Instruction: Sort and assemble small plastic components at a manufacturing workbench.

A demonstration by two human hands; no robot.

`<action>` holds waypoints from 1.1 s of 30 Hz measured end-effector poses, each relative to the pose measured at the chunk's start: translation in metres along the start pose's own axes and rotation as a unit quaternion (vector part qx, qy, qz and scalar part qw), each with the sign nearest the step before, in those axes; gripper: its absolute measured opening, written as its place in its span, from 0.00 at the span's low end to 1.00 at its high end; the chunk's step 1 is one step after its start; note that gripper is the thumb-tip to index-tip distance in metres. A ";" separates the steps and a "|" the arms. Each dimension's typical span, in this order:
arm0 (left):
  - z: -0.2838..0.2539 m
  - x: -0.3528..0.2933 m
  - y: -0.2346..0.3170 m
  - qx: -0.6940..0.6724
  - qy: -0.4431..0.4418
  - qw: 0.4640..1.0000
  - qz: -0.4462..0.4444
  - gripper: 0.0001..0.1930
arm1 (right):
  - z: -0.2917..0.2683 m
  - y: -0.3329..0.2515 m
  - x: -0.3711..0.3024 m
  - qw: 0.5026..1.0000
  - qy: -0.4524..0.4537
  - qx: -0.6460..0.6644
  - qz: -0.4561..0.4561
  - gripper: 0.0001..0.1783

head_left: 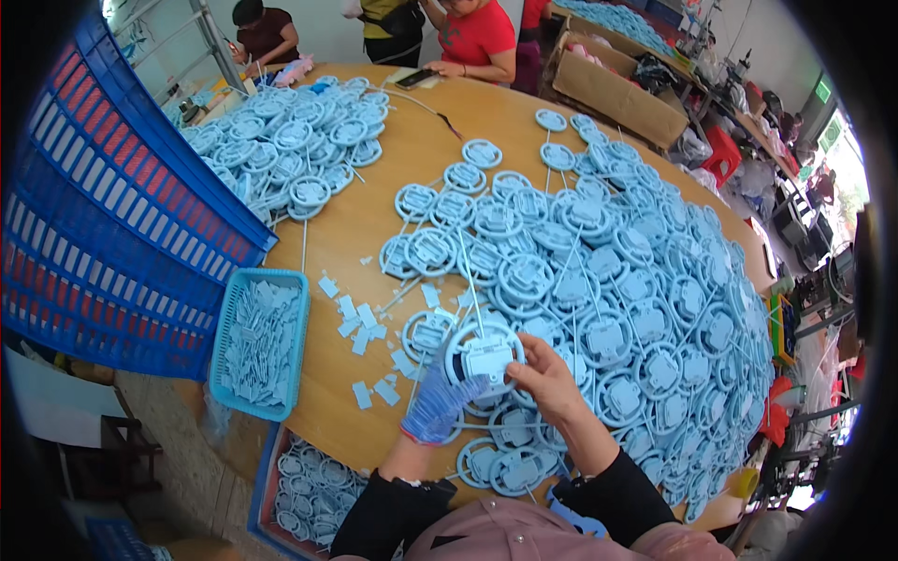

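I hold one round light-blue plastic part with a thin stalk sticking up from it, above the near edge of a round wooden table. My left hand, in a blue knitted glove, grips its lower left rim. My bare right hand holds its right rim. A large heap of the same blue round parts covers the table's right half, right behind my hands.
A small blue basket of little flat blue pieces stands at the table's left edge, with loose pieces beside it. A second pile of round parts lies far left. Big blue crates stand left. People work at the far side.
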State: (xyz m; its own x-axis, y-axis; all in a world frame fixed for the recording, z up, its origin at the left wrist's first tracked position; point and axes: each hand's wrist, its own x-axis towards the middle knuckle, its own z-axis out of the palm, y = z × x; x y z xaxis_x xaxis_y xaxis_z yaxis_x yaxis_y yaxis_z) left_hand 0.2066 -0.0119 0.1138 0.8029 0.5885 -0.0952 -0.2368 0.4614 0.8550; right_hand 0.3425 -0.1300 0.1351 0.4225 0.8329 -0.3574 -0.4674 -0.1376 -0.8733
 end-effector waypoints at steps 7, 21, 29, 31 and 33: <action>0.006 -0.011 0.023 0.043 -0.014 0.999 -0.029 0.35 | 0.014 -0.022 -0.011 0.996 -0.045 -0.045 -0.057 0.30; 0.008 -0.022 -0.001 -0.206 0.051 0.973 -0.095 0.32 | 0.027 -0.022 -0.022 0.812 0.044 -0.469 -0.345 0.34; 0.015 -0.027 0.005 -0.163 0.020 0.984 -0.066 0.34 | 0.025 -0.031 -0.023 0.894 0.026 -0.353 -0.277 0.25; 0.019 -0.028 0.004 -0.154 0.012 0.985 -0.072 0.35 | 0.026 -0.033 -0.025 0.882 0.036 -0.369 -0.292 0.25; 0.026 -0.029 0.008 -0.211 0.024 0.973 -0.086 0.36 | 0.025 -0.034 -0.026 0.869 0.045 -0.386 -0.307 0.26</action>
State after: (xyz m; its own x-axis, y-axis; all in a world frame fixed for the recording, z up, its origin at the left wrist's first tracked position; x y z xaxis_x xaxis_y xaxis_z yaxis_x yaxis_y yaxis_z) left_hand 0.1955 -0.0422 0.1365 0.8269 0.5031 -0.2512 -0.3124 0.7824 0.5388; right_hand 0.3281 -0.1332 0.1825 0.4834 0.8357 0.2608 0.5129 -0.0289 -0.8580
